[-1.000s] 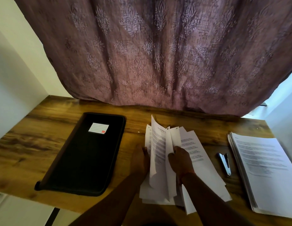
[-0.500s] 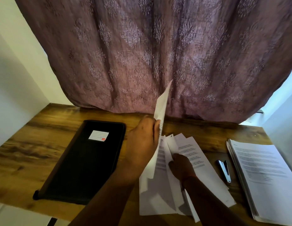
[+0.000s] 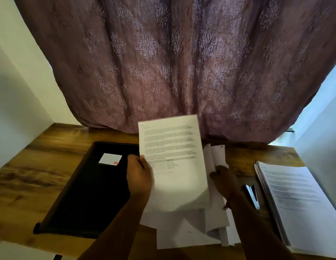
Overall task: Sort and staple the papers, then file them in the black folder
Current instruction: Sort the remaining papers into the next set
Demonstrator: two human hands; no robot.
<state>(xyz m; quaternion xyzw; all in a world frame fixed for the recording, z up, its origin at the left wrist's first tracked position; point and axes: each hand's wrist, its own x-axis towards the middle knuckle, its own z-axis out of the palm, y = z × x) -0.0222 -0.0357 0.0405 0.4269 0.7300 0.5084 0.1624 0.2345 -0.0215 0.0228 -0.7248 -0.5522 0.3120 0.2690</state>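
Two hands work over a wooden table (image 3: 50,158). The left hand (image 3: 139,177) grips a printed sheet (image 3: 172,158) by its left edge and holds it raised, its text facing the camera. The right hand (image 3: 223,179) pinches the upper part of the loose papers (image 3: 191,233) lying below. The black folder (image 3: 84,194) lies closed at the left. A stapler (image 3: 252,196) rests between the right hand and a paper stack (image 3: 298,203).
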